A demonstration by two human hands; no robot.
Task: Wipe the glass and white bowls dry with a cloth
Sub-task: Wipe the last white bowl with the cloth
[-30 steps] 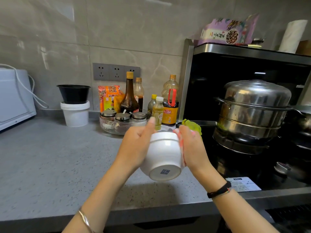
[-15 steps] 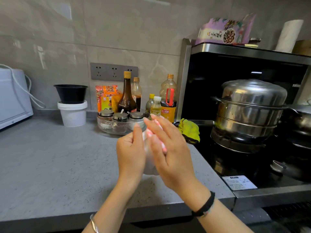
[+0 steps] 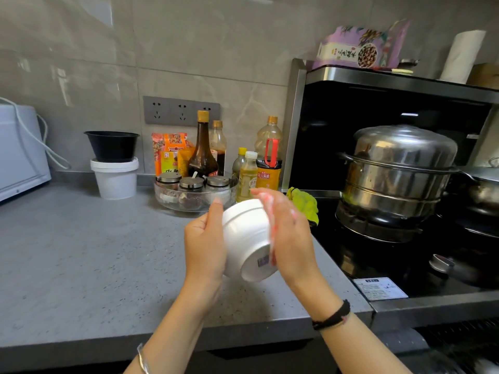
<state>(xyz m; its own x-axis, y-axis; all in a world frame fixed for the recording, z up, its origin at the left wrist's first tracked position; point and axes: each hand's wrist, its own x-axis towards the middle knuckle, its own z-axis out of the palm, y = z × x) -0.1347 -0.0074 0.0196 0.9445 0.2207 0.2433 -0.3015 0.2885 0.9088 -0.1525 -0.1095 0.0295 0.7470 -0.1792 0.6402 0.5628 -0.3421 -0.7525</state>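
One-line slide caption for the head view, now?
Left hand holds a tilted white bowl above the grey counter while the right hand presses a cloth against it.

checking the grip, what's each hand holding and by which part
The left hand grips the white bowl by its side wall, base facing the camera. The right hand presses a blurred pinkish cloth flat against the opposite wall with straight fingers.
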